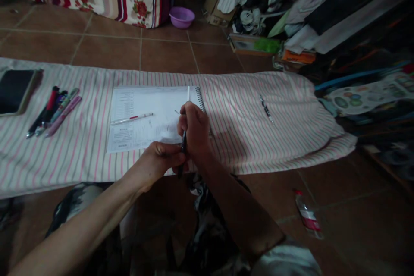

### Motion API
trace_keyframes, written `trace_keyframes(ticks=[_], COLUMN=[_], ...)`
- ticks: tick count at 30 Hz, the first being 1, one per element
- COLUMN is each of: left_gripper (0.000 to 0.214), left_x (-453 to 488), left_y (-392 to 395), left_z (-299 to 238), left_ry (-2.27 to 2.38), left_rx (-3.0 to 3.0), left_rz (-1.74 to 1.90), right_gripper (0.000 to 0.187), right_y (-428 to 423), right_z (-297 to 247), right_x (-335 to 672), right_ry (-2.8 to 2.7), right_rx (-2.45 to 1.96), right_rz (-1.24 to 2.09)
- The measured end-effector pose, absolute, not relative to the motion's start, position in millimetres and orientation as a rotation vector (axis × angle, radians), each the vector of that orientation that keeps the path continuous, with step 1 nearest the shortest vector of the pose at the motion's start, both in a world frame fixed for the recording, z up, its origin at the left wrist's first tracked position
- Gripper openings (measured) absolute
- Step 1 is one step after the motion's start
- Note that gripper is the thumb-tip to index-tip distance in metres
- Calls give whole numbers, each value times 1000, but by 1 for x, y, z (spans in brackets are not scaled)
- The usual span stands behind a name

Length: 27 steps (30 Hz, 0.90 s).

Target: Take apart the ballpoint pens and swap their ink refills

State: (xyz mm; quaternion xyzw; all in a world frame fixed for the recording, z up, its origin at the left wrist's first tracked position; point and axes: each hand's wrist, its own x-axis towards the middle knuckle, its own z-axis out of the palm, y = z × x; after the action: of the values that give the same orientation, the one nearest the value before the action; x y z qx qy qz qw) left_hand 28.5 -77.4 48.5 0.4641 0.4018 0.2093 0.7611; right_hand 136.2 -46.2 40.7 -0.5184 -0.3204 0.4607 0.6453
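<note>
Both of my hands meet over the near right part of a spiral notebook (155, 99) with printed sheets on it. My left hand (155, 161) pinches the dark lower end of a black pen (183, 142) between thumb and fingers. Closed around the same pen higher up is my right hand (196, 127); a thin white piece (188, 94) sticks out above its thumb. Whether that piece and the dark barrel are joined inside the fist is hidden. Across the sheets lies a slim pale pen refill (132, 118) with a red band.
Several pens (53, 112) lie in a bunch on the striped cloth (93, 95), beside a dark tablet or phone (17, 90). Another black pen (267, 110) rests to the right. A plastic bottle (307, 215) and a purple basin (182, 17) are on the tiled floor.
</note>
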Motion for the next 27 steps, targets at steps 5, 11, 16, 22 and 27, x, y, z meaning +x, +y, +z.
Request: trace_keyframes(ticks=[5, 11, 16, 22, 27], left_gripper=[21, 19, 20, 21, 26], left_x=[31, 33, 31, 25, 22], left_y=[-79, -80, -80, -74, -73], left_z=[48, 46, 42, 45, 44], left_ry=[946, 1050, 1090, 893, 797], left_rx=[1047, 1048, 1126, 1040, 1049], left_rz=[472, 459, 478, 406, 392], right_gripper=[27, 29, 28, 27, 28], right_y=[-45, -43, -42, -39, -37], right_z=[36, 35, 31, 31, 41], right_x=[136, 136, 135, 135, 145], right_ry=[-786, -852, -886, -821, -752], right_rx=[-1234, -1339, -1339, -1343, -1300], right_rz=[961, 862, 818, 942, 1091])
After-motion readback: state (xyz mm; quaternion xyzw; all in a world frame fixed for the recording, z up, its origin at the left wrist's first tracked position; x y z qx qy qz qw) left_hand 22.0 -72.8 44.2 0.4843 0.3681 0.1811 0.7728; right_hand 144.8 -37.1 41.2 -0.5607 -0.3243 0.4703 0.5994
